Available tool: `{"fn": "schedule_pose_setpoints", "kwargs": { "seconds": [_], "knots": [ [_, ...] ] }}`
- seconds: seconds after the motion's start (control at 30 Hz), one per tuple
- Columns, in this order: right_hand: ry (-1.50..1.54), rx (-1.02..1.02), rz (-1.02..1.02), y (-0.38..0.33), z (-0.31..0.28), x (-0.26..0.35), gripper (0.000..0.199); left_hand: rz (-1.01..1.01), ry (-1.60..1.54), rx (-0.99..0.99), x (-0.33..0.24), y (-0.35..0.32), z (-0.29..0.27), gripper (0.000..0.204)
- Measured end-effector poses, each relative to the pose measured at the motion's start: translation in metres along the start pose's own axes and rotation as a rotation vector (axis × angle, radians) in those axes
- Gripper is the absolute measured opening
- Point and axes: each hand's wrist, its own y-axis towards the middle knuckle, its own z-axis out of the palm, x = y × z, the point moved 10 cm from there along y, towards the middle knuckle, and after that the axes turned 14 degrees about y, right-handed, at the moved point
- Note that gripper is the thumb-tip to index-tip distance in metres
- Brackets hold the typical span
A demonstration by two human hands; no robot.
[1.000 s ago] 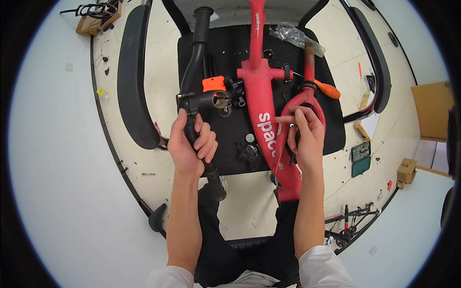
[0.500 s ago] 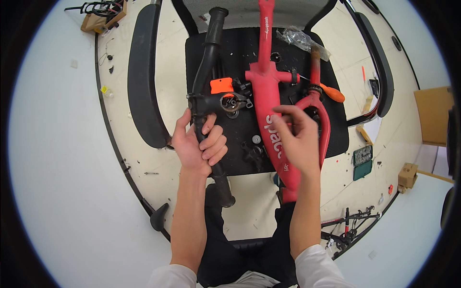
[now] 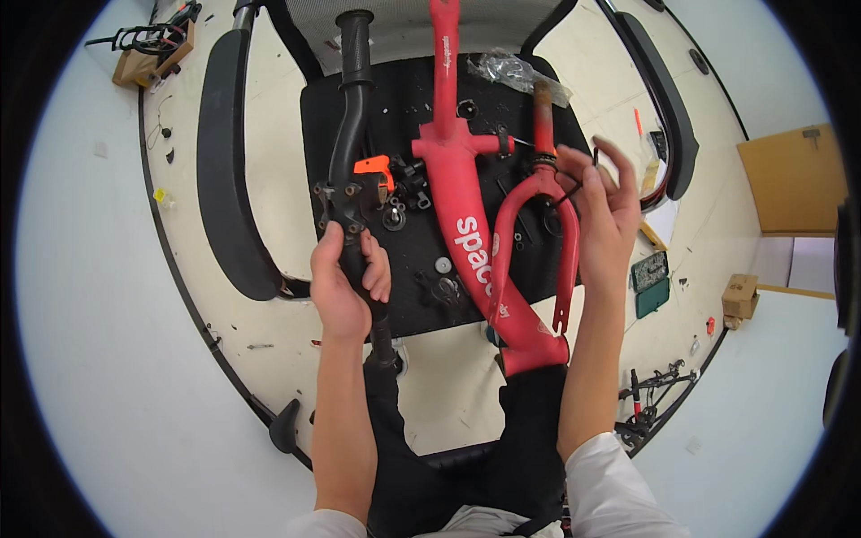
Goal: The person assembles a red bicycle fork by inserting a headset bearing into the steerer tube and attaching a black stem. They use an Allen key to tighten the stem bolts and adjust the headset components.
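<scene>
My left hand (image 3: 337, 300) is wrapped round a black handlebar (image 3: 343, 148), just below its stem clamp (image 3: 341, 208), whose bolt heads face up. The bar stands lengthwise over the seat's left side, its ribbed grip at the far end. Raised over the right side, my right hand (image 3: 608, 215) pinches a thin black hex key (image 3: 565, 194) between thumb and fingers. Near that hand lies a red bicycle fork (image 3: 569, 260), partly over a red bicycle frame (image 3: 456, 193) that runs down the middle of the seat toward my lap.
Under the parts is a black office chair seat (image 3: 413, 314) between two armrests (image 3: 235, 170). An orange plastic piece (image 3: 372, 166), small black parts (image 3: 439, 287) and a clear plastic bag (image 3: 507, 67) lie there. A green case (image 3: 652, 287) sits open on the floor, right.
My right hand has moved right, from above the frame to beside the fork, and a hex key now shows in it. The handlebar has turned so the stem's bolts face up. The view has shifted.
</scene>
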Motion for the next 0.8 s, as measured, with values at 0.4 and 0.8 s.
{"fn": "schedule_pose_setpoints", "kwargs": {
  "seconds": [0.4, 0.8],
  "knots": [
    [-0.815, 0.358, -0.115, 0.019, 0.041, -0.044, 0.017, -0.019, -0.044, -0.016, -0.003, 0.010, 0.000, 0.046],
    [-0.783, 0.040, 0.047, -0.054, 0.008, -0.021, 0.023, -0.008, -0.035, 0.004, -0.002, 0.009, 0.003, 0.042]
  ]
}}
